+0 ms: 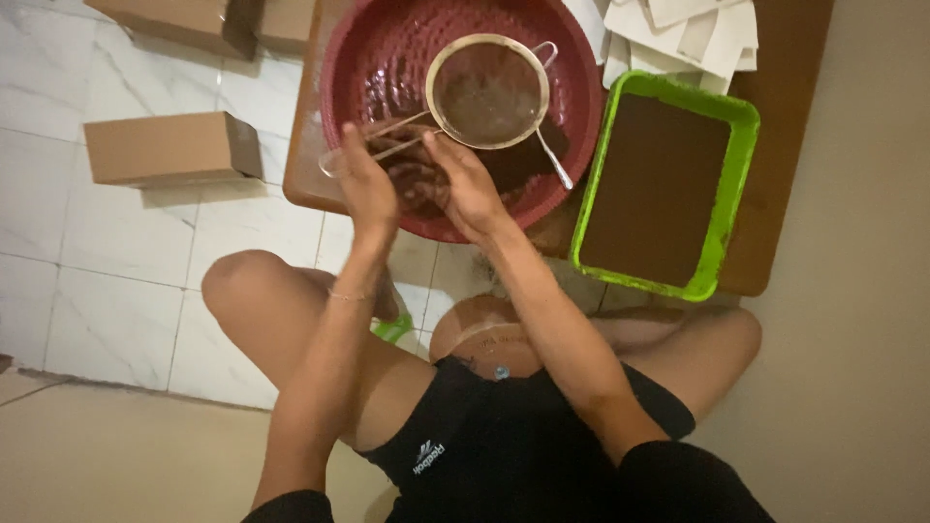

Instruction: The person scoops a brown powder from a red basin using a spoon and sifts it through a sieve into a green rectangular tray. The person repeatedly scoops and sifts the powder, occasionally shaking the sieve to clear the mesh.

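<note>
A round metal sieve rests over a large dark red basin, its wire handle pointing toward me. My left hand grips the end of the sieve handle at the basin's near rim. My right hand sits close beside it over the basin's near edge, fingers curled by the handle; whether it holds anything is unclear. A metal spoon lies in the basin to the right of the sieve. Brown powder covers the sieve mesh and the basin's inside.
A green tray filled with flat brown material sits right of the basin on a low brown board. White paper pieces lie behind it. Cardboard boxes stand on the white tiled floor at left. My bent knees are below.
</note>
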